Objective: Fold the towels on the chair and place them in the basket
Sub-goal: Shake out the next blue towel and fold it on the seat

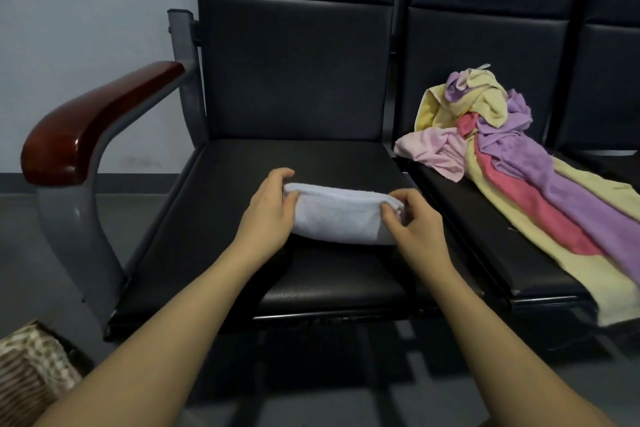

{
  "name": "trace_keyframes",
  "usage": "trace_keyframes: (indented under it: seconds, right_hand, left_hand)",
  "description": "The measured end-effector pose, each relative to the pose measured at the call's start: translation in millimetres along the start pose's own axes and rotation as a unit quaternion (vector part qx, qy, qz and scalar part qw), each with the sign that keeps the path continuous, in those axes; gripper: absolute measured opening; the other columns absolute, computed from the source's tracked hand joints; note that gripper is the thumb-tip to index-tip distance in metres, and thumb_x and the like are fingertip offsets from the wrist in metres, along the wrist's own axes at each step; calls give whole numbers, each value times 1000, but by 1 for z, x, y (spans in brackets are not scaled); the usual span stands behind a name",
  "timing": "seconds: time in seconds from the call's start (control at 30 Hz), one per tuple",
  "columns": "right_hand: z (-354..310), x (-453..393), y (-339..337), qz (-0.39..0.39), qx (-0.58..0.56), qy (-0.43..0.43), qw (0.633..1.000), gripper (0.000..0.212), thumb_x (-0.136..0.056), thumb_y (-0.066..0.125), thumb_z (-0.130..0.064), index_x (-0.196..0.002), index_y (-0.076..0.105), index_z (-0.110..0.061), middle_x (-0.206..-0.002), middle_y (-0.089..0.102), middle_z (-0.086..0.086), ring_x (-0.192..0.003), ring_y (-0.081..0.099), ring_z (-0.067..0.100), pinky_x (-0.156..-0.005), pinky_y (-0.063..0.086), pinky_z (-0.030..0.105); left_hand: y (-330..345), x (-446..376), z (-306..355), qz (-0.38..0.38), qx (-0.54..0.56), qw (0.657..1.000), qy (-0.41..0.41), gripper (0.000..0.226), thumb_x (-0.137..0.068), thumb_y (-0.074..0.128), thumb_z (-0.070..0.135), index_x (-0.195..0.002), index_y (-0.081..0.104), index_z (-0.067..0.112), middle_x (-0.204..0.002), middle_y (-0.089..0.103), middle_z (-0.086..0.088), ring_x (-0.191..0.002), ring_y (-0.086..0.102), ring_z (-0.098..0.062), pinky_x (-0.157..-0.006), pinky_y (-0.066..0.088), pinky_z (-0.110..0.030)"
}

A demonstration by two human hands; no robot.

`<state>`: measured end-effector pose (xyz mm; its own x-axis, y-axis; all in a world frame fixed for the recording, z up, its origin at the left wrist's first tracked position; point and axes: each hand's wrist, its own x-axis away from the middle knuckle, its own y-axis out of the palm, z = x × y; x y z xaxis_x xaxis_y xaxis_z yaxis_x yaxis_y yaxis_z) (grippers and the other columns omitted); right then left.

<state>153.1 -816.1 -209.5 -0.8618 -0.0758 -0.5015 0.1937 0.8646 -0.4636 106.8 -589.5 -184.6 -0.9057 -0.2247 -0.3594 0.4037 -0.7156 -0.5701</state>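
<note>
white towel (341,218) between both hands

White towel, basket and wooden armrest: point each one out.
white towel (341,218): head view, middle of its folded top face.
basket (24,367): head view, its woven wall at the lower left corner.
wooden armrest (93,125): head view, middle of its red-brown top.
</note>
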Motion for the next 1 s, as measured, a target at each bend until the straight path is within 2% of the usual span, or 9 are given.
trace_keyframes:
  seconds: [0.27, 0.5, 0.6, 0.63, 0.7, 0.73, 0.8, 0.9, 1.0]
  right_hand:
    - [-7, -37, 14, 47, 70, 36, 996, 28, -93, 59, -26, -119, 54, -18, -113, 64, -4, -102, 60, 15, -83, 47, 33]
    - [13, -61, 36, -36, 187, 133, 973, 21, -94, 53, -26, -112, 57, -17, -113, 62, 1, -99, 58, 21, -80, 41, 32]
    - [22, -61, 42, -35, 249, 104, 962, 23, -94, 51, -20, -116, 59, -17, -118, 57, 3, -107, 53, 22, -95, 32, 36]
    - [24, -60, 42, -24, 261, 75, 962, 25, -93, 51, -17, -117, 60, -18, -120, 55, 3, -111, 51, 22, -95, 27, 34]
    - [22, -59, 41, -6, 233, -15, 972, 30, -89, 51, -13, -114, 66, -20, -119, 57, 1, -111, 51, 20, -89, 21, 28]
    - [19, -58, 40, -18, 212, -63, 975, 31, -86, 49, -16, -110, 68, -21, -117, 59, -1, -109, 53, 18, -87, 20, 26]
    - [15, -57, 39, -73, 207, -127, 967, 35, -87, 44, -27, -111, 69, -23, -119, 63, -5, -111, 55, 13, -89, 23, 23]
    - [16, -51, 39, -162, 251, -78, 951, 36, -98, 43, -34, -129, 59, -27, -138, 53, -9, -131, 43, 7, -103, 20, 24]
    - [17, -43, 37, -210, 279, -9, 937, 43, -102, 37, -37, -144, 41, -33, -151, 38, -11, -141, 27, 5, -110, 16, 27]
  left_hand:
    - [20, -40, 7, 96, -40, 994, -33, 37, -99, 47, 25, -135, 39, 21, -120, 58, -2, -107, 56, -20, -81, 44, -36]
    - [43, -69, -10, 52, -204, 974, -81, 29, -96, 51, 28, -123, 52, 16, -117, 58, -4, -102, 57, -24, -75, 41, -34]
    - [46, -73, -14, 87, -260, 958, 79, 26, -92, 51, 30, -98, 69, 13, -101, 65, -5, -92, 58, -27, -76, 41, -38]
    - [46, -73, -11, 80, -275, 945, 159, 31, -91, 47, 33, -91, 71, 14, -95, 67, -3, -88, 60, -27, -76, 40, -38]
    - [48, -66, -2, -54, -327, 914, 233, 39, -96, 36, 37, -97, 70, 18, -103, 67, 2, -97, 58, -23, -83, 37, -38]
    - [50, -61, -1, -116, -353, 901, 224, 44, -97, 28, 41, -105, 67, 22, -113, 64, 5, -106, 54, -19, -87, 34, -36]
    - [52, -54, -7, -157, -377, 894, 184, 53, -97, 15, 46, -121, 58, 27, -132, 55, 11, -123, 45, -13, -95, 30, -32]
    - [51, -50, -16, -184, -352, 910, 119, 46, -101, 21, 45, -142, 39, 33, -150, 35, 14, -140, 26, -9, -108, 24, -34]
    - [50, -48, -16, -209, -339, 914, 76, 47, -101, 22, 47, -146, 31, 35, -155, 27, 13, -143, 19, -9, -111, 24, -37]
